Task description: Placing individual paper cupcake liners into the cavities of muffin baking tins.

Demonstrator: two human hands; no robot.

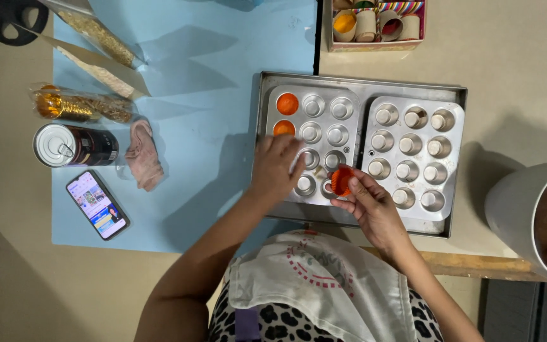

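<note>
My right hand pinches a small stack of orange paper cupcake liners over the front edge of a silver muffin tin. On that tin's left column rests my left hand, fingers spread, covering a cup. Two cups at the tin's far left hold orange liners. A second muffin tin lies upside down to the right. Both tins sit in a large metal baking tray.
A blue sheet covers the table's left part, with a phone, a lying can, a pink cloth and bags of snacks. A box of liner stacks stands at the back. A large pale container is at the right.
</note>
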